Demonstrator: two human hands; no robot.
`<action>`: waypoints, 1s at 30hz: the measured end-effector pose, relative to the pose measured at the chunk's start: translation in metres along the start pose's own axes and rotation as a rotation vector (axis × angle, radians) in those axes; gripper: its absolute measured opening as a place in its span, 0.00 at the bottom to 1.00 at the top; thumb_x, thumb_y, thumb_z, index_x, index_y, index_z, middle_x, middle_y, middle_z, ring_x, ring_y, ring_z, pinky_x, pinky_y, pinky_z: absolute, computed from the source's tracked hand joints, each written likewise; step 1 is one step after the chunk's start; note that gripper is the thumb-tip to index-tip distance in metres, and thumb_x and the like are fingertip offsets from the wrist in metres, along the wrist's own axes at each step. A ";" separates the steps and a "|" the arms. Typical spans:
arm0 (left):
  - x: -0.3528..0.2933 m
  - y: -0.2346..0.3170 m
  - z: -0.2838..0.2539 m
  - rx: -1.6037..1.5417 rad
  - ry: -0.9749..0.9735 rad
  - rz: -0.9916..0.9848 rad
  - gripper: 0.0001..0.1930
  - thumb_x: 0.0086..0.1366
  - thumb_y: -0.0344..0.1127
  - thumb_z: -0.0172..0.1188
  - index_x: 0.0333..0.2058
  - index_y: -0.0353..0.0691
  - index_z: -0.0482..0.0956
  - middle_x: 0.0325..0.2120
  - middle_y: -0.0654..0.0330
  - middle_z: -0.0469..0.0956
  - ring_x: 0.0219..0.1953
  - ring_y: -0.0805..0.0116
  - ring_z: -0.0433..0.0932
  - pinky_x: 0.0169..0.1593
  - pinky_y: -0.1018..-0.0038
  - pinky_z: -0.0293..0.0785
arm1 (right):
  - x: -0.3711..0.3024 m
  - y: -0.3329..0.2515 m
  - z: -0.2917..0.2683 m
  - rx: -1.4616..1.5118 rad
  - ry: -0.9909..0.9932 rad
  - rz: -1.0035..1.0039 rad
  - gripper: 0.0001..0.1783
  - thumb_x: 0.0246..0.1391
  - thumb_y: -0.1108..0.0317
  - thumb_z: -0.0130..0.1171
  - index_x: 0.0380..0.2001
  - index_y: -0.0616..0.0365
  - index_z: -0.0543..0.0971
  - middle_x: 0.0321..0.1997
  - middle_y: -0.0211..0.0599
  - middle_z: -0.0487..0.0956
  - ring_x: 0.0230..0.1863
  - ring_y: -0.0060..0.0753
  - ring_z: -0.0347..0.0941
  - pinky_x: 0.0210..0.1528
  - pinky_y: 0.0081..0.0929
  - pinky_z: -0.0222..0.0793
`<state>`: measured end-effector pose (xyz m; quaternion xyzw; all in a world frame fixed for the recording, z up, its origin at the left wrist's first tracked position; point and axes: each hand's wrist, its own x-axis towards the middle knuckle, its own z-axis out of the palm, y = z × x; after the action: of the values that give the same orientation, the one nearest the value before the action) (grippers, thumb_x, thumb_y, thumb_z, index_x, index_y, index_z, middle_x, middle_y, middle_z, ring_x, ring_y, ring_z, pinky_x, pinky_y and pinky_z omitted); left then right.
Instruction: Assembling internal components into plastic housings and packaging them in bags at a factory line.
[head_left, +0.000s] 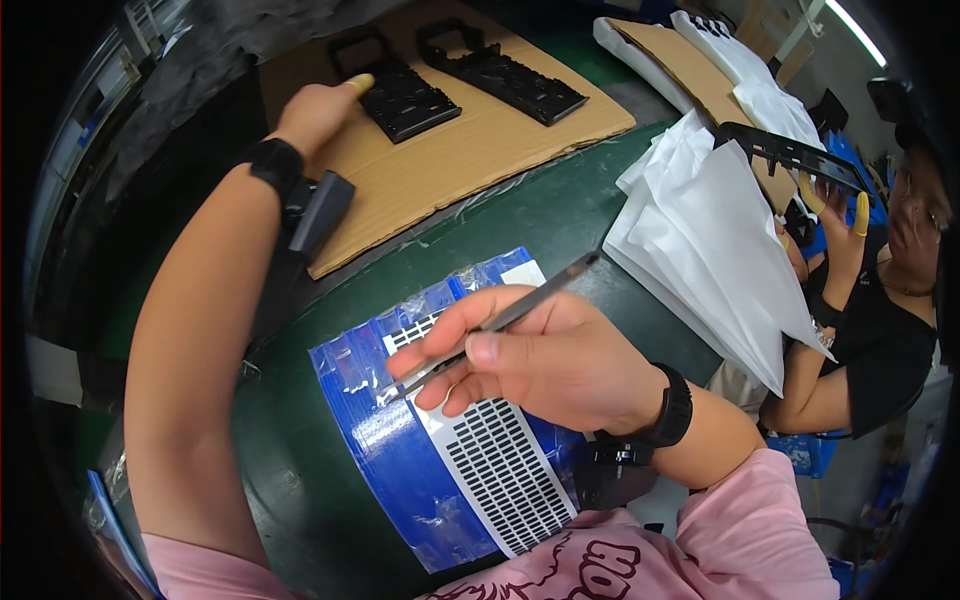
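Note:
My left hand reaches to the far left, its yellow-capped digit on the left edge of a black plastic part. The other left fingers are mostly hidden, but the hand appears closed on that edge. A second black plastic part lies to the right of it on a brown cardboard sheet. My right hand grips dark tweezers, whose tips point down and left. Beneath them is a white sheet with rows of small black stickers, on a blue board covered in clear tape.
White wrapping sheets lie on the right of the green table. Beyond them stand more cardboard and white packing. At the right, a co-worker holds up another black plastic part.

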<state>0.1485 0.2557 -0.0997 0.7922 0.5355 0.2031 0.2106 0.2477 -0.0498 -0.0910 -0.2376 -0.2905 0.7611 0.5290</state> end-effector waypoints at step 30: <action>-0.330 -0.061 -0.137 -1.097 -0.236 -0.302 0.28 0.52 0.38 0.50 0.52 0.31 0.59 0.43 0.55 0.69 0.43 0.67 0.70 0.48 0.76 0.65 | 0.013 0.004 -0.009 -0.481 0.543 -0.163 0.08 0.46 0.74 0.57 0.27 0.65 0.68 0.20 0.37 0.73 0.17 0.20 0.70 0.16 0.14 0.65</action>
<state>-0.0869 -0.0161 -0.0521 0.4993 0.4321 0.3288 0.6752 0.2461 -0.0368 -0.1010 -0.5244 -0.3282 0.5356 0.5748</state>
